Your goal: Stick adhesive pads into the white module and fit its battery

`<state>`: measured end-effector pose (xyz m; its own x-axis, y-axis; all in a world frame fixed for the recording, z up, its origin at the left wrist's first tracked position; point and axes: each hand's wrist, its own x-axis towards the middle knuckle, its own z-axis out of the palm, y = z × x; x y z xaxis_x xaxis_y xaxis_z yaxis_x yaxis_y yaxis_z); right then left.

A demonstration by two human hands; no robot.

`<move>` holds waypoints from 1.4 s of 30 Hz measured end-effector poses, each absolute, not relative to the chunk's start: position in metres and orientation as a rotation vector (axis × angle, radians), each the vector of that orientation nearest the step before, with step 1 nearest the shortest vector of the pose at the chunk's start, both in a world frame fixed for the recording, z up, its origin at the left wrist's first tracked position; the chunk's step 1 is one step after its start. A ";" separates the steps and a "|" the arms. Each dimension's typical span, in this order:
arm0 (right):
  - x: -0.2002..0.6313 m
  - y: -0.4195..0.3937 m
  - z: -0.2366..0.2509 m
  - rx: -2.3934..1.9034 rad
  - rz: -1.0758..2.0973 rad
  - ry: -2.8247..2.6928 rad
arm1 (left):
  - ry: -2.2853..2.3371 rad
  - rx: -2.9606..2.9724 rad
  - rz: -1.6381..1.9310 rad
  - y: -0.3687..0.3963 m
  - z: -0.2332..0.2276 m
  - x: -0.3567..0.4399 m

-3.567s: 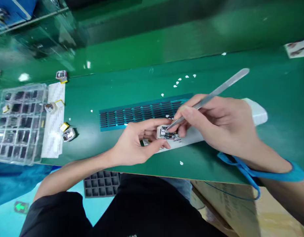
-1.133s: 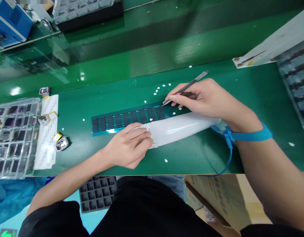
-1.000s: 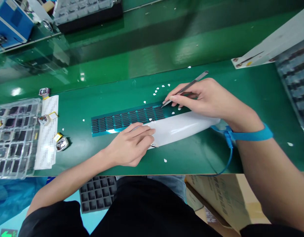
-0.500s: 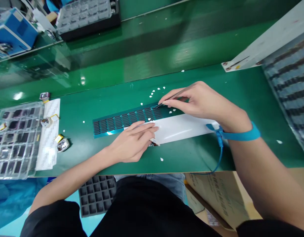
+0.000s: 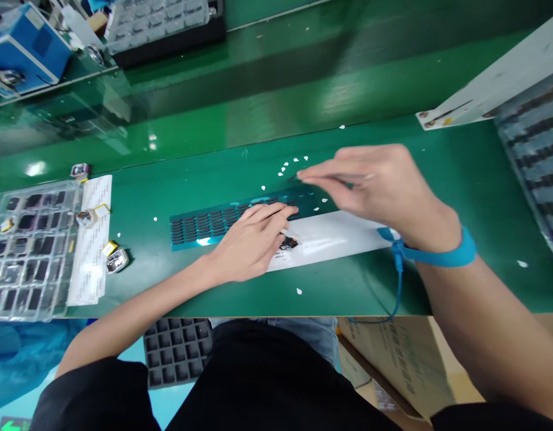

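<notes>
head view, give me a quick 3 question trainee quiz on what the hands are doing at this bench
1. True or false: the left hand rests on the blue strip of dark pads.
2. Which wrist wears the blue strap? A left, B right.
3. Fill in: the small part by the left fingers lies on a ____ sheet.

Key: 1 true. 2 B. 3 white. The right hand is blurred, so its tweezers are hard to make out.
</notes>
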<state>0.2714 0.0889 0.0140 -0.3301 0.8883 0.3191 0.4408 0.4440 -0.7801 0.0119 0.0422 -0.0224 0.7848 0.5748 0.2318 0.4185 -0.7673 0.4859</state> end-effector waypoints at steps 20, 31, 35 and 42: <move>0.260 0.043 0.023 -0.547 -0.225 -2.313 | 0.825 0.836 0.879 0.031 0.027 -0.020; 0.237 0.020 0.009 -0.406 -0.214 -2.369 | 1.084 0.897 1.115 0.026 0.014 -0.017; 0.234 0.011 0.006 -0.643 -0.081 -2.387 | 1.115 0.775 1.108 0.024 0.010 -0.014; 0.229 0.008 0.007 -0.674 -0.077 -2.461 | 1.140 0.752 1.104 0.017 0.008 -0.008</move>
<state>0.2288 0.0075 0.0071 -0.7038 0.4498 0.5498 0.4831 0.8705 -0.0938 -0.0082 0.0170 0.0077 0.0325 0.9472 -0.3189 -0.2886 0.3144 0.9044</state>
